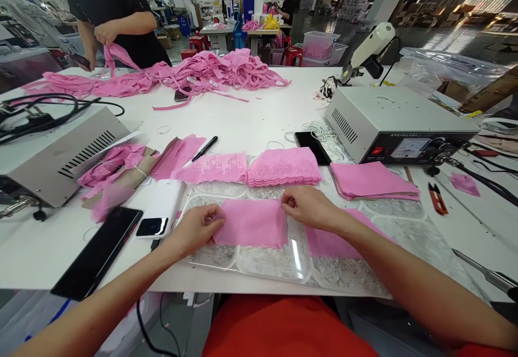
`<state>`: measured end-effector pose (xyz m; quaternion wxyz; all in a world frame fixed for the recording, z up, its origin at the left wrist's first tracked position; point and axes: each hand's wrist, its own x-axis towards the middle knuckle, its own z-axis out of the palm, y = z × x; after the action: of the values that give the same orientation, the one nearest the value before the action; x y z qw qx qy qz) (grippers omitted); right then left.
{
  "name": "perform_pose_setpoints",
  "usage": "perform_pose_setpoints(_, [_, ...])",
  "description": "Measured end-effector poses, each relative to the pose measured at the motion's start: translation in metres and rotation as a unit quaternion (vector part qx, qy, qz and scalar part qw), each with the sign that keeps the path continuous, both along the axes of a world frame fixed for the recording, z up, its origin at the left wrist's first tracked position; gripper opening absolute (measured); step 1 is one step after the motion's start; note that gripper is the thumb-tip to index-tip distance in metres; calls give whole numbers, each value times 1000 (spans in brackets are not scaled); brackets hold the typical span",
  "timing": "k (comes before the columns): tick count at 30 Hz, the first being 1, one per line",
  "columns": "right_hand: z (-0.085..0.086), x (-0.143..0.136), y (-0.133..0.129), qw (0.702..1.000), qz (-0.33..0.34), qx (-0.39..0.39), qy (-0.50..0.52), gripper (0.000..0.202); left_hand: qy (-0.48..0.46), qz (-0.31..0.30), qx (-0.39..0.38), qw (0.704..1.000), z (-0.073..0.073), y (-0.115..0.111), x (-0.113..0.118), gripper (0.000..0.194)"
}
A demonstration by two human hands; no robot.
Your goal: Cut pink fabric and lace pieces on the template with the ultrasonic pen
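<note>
A rectangular pink fabric piece lies flat on a clear plastic sheet in front of me. My left hand pinches its left edge between thumb and fingers. At its upper right corner, the closed fingers of my right hand hold the cloth. Another pink fabric piece is partly covered by my right forearm. Just beyond my hands lie a pink lace piece and a stack of scallop-edged pink lace. To the right sits a stack of plain pink fabric.
Phones and a white power bank lie around the work. Grey machine boxes flank it. Orange thread snips and a metal-tipped tool are at right. A co-worker handles pink strips across the table.
</note>
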<state>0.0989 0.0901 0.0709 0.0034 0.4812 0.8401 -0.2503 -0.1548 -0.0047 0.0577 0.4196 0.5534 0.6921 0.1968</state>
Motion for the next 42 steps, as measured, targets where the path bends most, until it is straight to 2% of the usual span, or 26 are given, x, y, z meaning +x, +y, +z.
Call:
perform_pose_setpoints(5, [-4,9,-19,1000,13,-8,-19,11,34,-12,32,999,-2,-1,-1,32])
perform_pose_setpoints(11, [-15,23,-52,997,77,-27,-5,7,54,-16,43,998,-6,1,-3,33])
perform_pose_setpoints(15, [-18,23,-54,996,86,6,-19,17,61,-11,44,997,-8,2,-4,36])
perform_pose_setpoints(21, [-15,21,-57,993,111,32,-21,13,87,-14,66,994,-9,-1,-7,37])
perform_pose_setpoints(28, [-29,23,-59,989,122,74,-33,12,113,-22,73,991,-4,-1,-5,35])
perform_pose_setpoints(34, [-28,22,-60,983,148,109,-16,16,149,-31,82,985,-8,-2,-11,34])
perform_pose_setpoints(36, [-29,22,-61,981,163,106,-15,17,186,-55,103,976,-11,-5,-14,35])
perform_pose_setpoints(38, [-29,21,-63,982,163,98,-11,17,239,-84,157,955,-14,-8,-16,37])
perform_pose_setpoints(42, [-30,26,-67,985,151,87,-6,20,345,-150,287,881,-23,-15,-24,39])
